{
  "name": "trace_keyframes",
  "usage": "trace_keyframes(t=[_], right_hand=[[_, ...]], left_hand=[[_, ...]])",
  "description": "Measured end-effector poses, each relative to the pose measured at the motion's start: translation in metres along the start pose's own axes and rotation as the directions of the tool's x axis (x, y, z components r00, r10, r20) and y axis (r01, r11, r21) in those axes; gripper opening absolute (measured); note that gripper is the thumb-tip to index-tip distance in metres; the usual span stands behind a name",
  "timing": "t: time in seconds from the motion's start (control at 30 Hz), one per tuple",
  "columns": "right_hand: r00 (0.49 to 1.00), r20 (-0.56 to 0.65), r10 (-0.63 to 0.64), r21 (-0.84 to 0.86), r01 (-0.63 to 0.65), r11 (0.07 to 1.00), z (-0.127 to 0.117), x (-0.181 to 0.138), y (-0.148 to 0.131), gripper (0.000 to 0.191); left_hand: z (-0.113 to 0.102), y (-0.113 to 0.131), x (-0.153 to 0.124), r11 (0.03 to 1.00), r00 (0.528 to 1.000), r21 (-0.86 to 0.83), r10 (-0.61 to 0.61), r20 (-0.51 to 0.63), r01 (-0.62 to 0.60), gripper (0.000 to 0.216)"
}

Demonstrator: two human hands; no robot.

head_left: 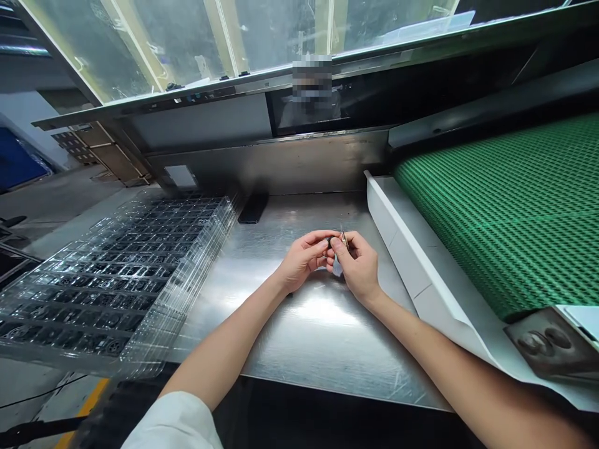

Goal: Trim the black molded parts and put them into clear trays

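Both hands meet above the middle of a steel worktable (299,330). My left hand (303,257) is closed in a pinch on a small dark part (331,242) held between its fingertips. My right hand (358,265) is closed round a pair of thin metal tweezers (343,237), whose tips point up beside the small part. The two hands touch at the fingertips. What the small part is cannot be made out.
A stack of clear plastic trays (116,280) with many small dark parts in cells lies at the left. A green mesh conveyor belt (510,206) runs at the right behind a white rim (402,249). A dark flat object (253,209) lies at the table's back.
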State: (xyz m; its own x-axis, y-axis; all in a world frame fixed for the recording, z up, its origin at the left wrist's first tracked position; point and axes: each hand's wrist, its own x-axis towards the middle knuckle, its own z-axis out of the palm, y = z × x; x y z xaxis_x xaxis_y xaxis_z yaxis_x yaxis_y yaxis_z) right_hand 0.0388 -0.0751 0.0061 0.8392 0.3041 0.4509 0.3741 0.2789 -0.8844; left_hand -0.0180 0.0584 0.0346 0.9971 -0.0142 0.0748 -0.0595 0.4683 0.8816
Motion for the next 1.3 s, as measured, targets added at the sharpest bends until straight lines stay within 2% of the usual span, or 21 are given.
trace_keyframes(t=[0.13, 0.3, 0.4, 0.63, 0.8, 1.03, 1.3], right_hand=[[0.999, 0.027, 0.022, 0.004, -0.023, 1.0, -0.002, -0.001, 0.006, 0.041], [0.997, -0.049, -0.054, -0.21, 0.042, 0.977, -0.004, 0.001, 0.01, 0.041], [0.991, -0.081, -0.111, -0.268, 0.086, 0.96, -0.006, 0.004, 0.007, 0.043], [0.994, 0.024, -0.105, -0.256, 0.108, 0.961, -0.006, 0.002, 0.001, 0.041], [0.974, 0.097, -0.204, -0.388, 0.226, 0.894, -0.007, 0.002, -0.004, 0.046], [0.986, 0.12, -0.119, -0.448, 0.16, 0.88, -0.009, 0.002, -0.001, 0.043], [0.971, 0.141, -0.194, -0.47, 0.239, 0.85, -0.007, 0.0, -0.004, 0.034]], left_hand=[[-0.001, 0.0, 0.0, 1.0, 1.0, -0.008, -0.023, 0.002, 0.023, 0.049], [-0.003, 0.0, 0.002, 0.999, 0.999, -0.05, -0.009, -0.045, 0.006, 0.049], [-0.006, 0.003, 0.003, 0.997, 0.995, -0.073, 0.031, -0.091, -0.038, 0.05], [-0.007, 0.007, 0.003, 0.992, 0.988, -0.076, 0.091, -0.126, -0.101, 0.052], [-0.004, 0.006, 0.002, 0.991, 0.986, -0.072, 0.104, -0.128, -0.114, 0.048], [-0.001, 0.005, 0.001, 0.991, 0.985, -0.044, 0.119, -0.124, -0.125, 0.049], [-0.001, 0.004, 0.0, 0.99, 0.983, -0.035, 0.129, -0.13, -0.135, 0.05]])
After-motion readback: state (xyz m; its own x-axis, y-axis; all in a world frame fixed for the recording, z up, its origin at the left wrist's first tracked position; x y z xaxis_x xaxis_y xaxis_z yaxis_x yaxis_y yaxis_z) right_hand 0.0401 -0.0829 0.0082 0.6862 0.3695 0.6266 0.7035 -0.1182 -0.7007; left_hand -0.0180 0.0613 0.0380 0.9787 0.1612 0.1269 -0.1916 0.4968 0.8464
